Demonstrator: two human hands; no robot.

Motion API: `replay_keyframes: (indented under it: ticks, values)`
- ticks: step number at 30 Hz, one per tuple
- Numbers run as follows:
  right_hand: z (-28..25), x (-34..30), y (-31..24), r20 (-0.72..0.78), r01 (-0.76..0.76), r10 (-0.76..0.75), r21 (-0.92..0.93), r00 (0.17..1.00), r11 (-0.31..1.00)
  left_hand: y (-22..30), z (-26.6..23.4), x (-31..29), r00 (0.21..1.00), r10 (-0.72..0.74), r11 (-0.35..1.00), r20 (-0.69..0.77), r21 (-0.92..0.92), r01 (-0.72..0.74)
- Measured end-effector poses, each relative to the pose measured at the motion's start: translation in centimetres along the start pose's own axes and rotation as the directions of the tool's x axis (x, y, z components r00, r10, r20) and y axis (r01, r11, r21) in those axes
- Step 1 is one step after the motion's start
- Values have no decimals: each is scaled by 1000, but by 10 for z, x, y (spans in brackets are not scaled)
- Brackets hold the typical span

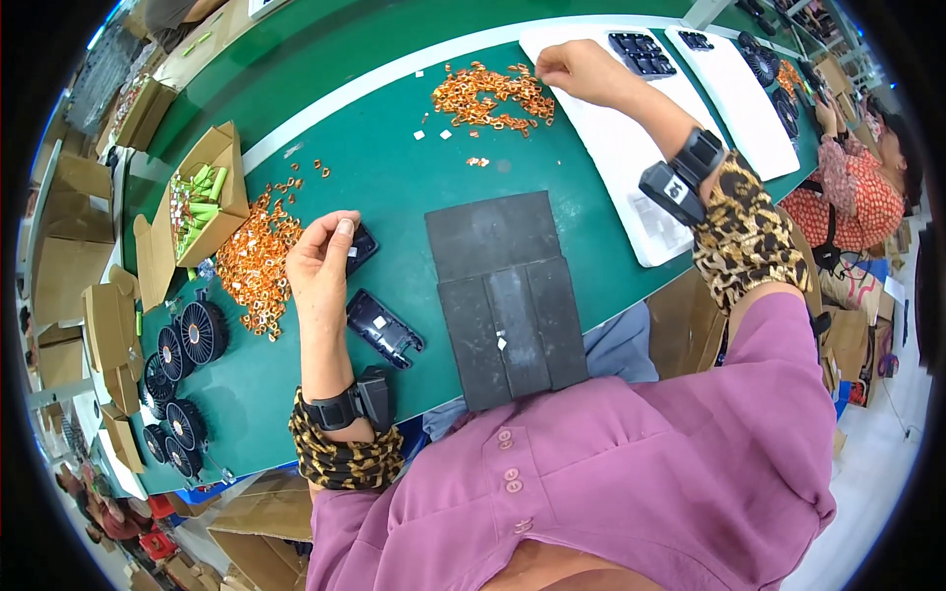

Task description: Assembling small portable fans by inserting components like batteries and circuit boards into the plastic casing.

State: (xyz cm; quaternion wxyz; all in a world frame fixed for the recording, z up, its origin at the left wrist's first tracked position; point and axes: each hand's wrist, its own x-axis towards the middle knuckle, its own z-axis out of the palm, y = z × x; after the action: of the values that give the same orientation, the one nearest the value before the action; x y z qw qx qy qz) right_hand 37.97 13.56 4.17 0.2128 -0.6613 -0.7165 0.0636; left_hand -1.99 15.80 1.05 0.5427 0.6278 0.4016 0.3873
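Observation:
My left hand [320, 258] is raised over the green table, thumb and fingers pinched together; whatever may be between them is too small to make out. Beside it is a heap of small orange ring-like pieces [258, 258]. Partly behind its fingers lies a dark plastic shell [363, 248], and another dark blue shell [384, 328] rests open side up close to the wrist. Far right, my right hand [579, 71] is also pinched closed, at the edge of a second orange heap [483, 98] and above a white foam tray [601, 128]. Its fingertips hide anything held.
A dark grey pad [507, 295] lies in front of me. At left are a cardboard box [236, 187] of green cylindrical parts [202, 202] and several black round fans [202, 333]. Another white tray [734, 103] stands at right. Further right, a person in red [847, 197] sits by the table.

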Motion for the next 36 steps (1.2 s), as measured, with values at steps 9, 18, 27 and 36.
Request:
replay_keyframes:
  ticks: [9,18,27,36]
  values:
    - [22,-33,-22,-43,144,-154,-185,987,972,0,0,0,1000,-11,1000,5,10,11]
    - [25,-37,-26,-19,114,-134,-415,991,903,-1,-1,0,1000,-11,1000,10,15,11]
    - [28,-33,-30,-11,89,-101,-389,995,917,-2,-2,1,1000,-8,1000,10,24,8]
    - [21,-29,-13,-54,92,-109,-262,993,961,-1,-1,2,1000,-10,1000,0,27,10]
